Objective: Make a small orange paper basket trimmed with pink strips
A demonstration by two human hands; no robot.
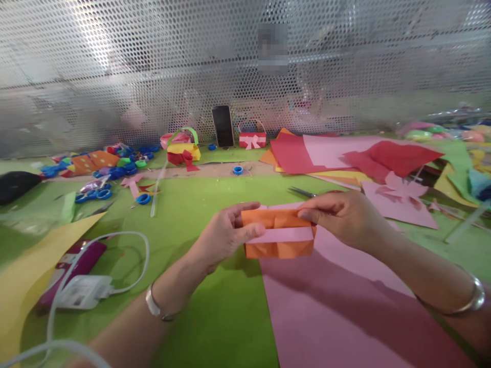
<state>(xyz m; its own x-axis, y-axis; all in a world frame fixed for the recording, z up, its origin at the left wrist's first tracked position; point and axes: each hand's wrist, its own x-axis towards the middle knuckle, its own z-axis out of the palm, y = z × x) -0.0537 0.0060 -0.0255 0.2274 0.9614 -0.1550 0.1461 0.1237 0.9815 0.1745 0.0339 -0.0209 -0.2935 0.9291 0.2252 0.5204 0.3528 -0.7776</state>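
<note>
Between my two hands is a folded orange paper box (280, 249) with a pink paper strip (287, 235) running across its front. My left hand (230, 232) grips its left end, thumb on the strip and fingers behind. At the upper right corner, my right hand (341, 214) pinches the orange paper between thumb and fingers. Below the box, a large pink sheet (326, 296) lies on the green table (207, 322). Scissors (303, 191), partly hidden by my right hand, rest just behind it.
Finished small paper bags, one yellow (184, 152) and one red (252, 139), stand near an upright phone (223, 126). Coloured sheets (291, 153) pile up at the back right. A white charger (86, 291) with its cable sits at left, near more scissors (94, 193).
</note>
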